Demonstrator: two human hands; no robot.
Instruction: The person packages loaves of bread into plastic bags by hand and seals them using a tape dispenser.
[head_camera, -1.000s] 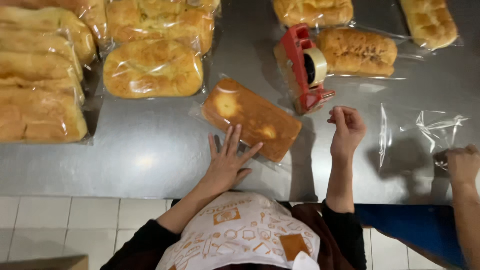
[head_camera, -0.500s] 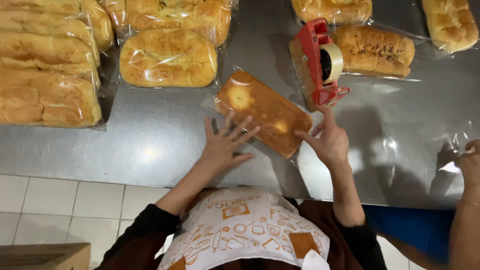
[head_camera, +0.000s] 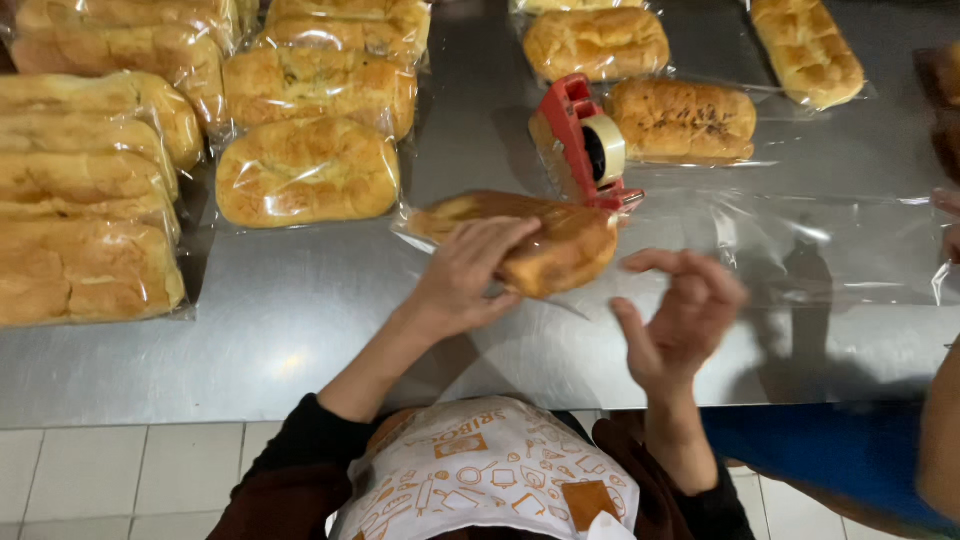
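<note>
Our left hand (head_camera: 465, 275) clamps the wrapped bread loaf (head_camera: 550, 245) below the red tape dispenser (head_camera: 585, 140), while at three o'clock our right hand (head_camera: 680, 315) hovers, fingers apart, empty.

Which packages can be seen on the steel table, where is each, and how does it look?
Bagged loaf: centre, under the left hand; golden, clear film.
Wrapped loaves: stacked at left; oblong, golden.
Wrapped buns: behind the red tape dispenser; brown.
Empty clear bags: flat, at right.

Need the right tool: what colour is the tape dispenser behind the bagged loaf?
Red, with a pale tape roll; the tape dispenser shows clearly in the head view.
</note>
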